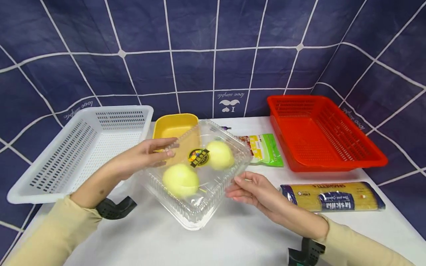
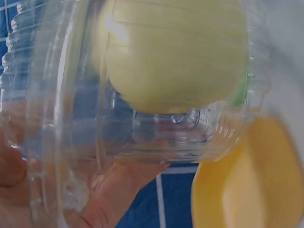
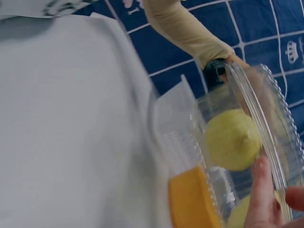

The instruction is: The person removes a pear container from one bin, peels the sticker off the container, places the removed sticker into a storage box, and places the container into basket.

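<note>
Both hands are on a clear plastic clamshell box (image 1: 203,174), and the step in hand appears to be carrying or turning it: it looks held up off the white tabletop (image 1: 239,240), in front of the yellow tub (image 1: 170,126), with one corner pointing toward the person. Inside lie two pale yellow round fruits (image 1: 181,180), perhaps apples. The left hand (image 1: 144,154) grips the box's left edge, fingers spread along it, and the right hand (image 1: 254,190) pinches the opposite edge near the rim. The next move, as I judge it, calls for both hands to travel together and keep the box fairly level, since the fruits could roll to one side and the thin walls may flex. Only the head view shows the round black-and-yellow sticker (image 1: 198,158) on the lid, as well as the red basket (image 1: 307,136), the spaghetti packet (image 1: 332,197) and the green-ended packet (image 1: 266,149) to the right; the white basket (image 1: 64,147) is on the left. The left wrist view brings out the ribbed wall close up, with the left hand's fingers partly seen through the plastic. The right wrist view adds the raised rim along the box's side, a dimple in one fruit, and the dark wrist strap (image 3: 214,71) on the left arm beyond.
</note>
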A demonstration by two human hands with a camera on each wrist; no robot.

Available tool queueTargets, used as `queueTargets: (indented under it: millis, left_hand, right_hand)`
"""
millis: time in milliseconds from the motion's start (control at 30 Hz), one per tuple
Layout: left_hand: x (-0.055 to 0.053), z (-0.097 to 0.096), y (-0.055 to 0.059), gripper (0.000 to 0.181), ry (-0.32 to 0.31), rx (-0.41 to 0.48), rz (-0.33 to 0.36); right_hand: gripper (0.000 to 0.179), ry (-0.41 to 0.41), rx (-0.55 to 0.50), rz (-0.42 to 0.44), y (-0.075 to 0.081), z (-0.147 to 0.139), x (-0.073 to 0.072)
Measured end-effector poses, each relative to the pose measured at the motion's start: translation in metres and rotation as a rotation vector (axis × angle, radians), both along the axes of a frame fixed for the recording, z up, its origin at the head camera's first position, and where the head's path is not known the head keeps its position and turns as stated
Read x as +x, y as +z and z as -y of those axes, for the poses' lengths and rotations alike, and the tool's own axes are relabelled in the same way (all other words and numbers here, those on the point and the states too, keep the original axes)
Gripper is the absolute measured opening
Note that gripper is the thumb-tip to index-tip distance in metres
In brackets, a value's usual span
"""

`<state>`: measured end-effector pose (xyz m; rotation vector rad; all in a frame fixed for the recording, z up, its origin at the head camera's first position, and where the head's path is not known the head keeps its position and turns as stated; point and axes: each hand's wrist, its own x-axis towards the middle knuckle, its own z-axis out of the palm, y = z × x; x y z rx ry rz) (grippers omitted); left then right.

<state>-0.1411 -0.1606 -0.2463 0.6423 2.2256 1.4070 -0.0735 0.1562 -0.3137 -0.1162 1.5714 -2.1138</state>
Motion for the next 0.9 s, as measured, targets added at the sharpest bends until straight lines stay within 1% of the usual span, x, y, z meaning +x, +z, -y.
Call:
queueTargets:
  millis: [67, 200, 267, 367, 500, 633, 733, 900]
  left_hand:
    - [0.002, -0.010, -0.012, 0.060, -0.031, -0.007, -0.002]
    - [0.003, -0.024, -0.033, 0.059, -0.120, -0.007, -0.012]
    - [0.002, -0.029, -0.042, 0.058, -0.162, 0.002, -0.010]
    - [-0.003, -0.034, -0.054, 0.056, -0.218, 0.010, 0.000]
    - [-0.012, -0.038, -0.070, 0.055, -0.268, -0.001, 0.022]
    - [-0.022, -0.041, -0.085, 0.055, -0.294, -0.008, 0.028]
    - [-0.027, -0.043, -0.093, 0.056, -0.306, -0.015, 0.024]
    - [-0.031, -0.047, -0.099, 0.056, -0.321, -0.012, 0.006]
  right_hand:
    - [0.019, 0.081, -0.021, 0.024, -0.010, -0.015, 0.010]
    - [0.018, 0.237, -0.079, 0.047, -0.027, -0.038, 0.027]
    - [0.019, 0.293, -0.105, 0.046, -0.034, -0.045, 0.033]
    - [0.023, 0.347, -0.161, 0.039, -0.049, -0.051, 0.039]
    - [0.028, 0.387, -0.207, 0.055, -0.069, -0.051, 0.046]
    - [0.031, 0.382, -0.211, 0.112, -0.082, -0.049, 0.050]
    - [0.031, 0.366, -0.234, 0.153, -0.087, -0.048, 0.052]
    - [0.032, 0.345, -0.262, 0.176, -0.090, -0.044, 0.056]
